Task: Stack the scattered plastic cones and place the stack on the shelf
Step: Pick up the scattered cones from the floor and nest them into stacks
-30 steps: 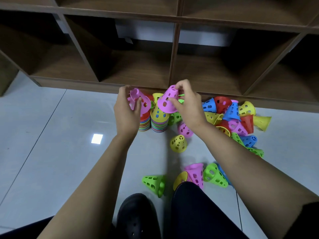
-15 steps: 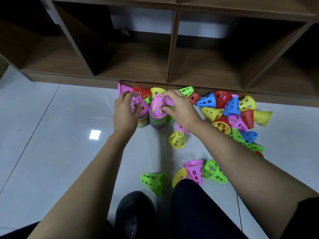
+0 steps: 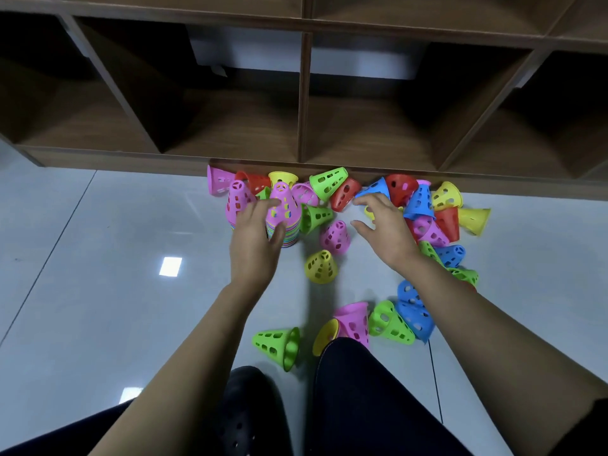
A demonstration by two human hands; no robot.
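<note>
- Low over a pale tiled floor [image 3: 98,258], a person's left hand [image 3: 255,240] curls loosely around the front of two stacks of cones; whether the fingers actually clamp the nearer stack [image 3: 283,213], topped by a pink cone, cannot be told.
- Just beside it, the second stack [image 3: 237,200], also pink-topped, stands partly hidden behind the same hand.
- Meanwhile the right hand [image 3: 386,228] hovers open and empty, fingers spread, above the scattered cones [image 3: 427,222] heaped against the base of the wooden shelf [image 3: 304,97].
- Between the two hands, a pink cone [image 3: 335,236] and a yellow cone [image 3: 321,266] sit upright on the floor.
- Nearer the person's dark-trousered knee [image 3: 362,390], a green cone [image 3: 279,345] lies on its side, with pink, green and blue ones just beside it.
</note>
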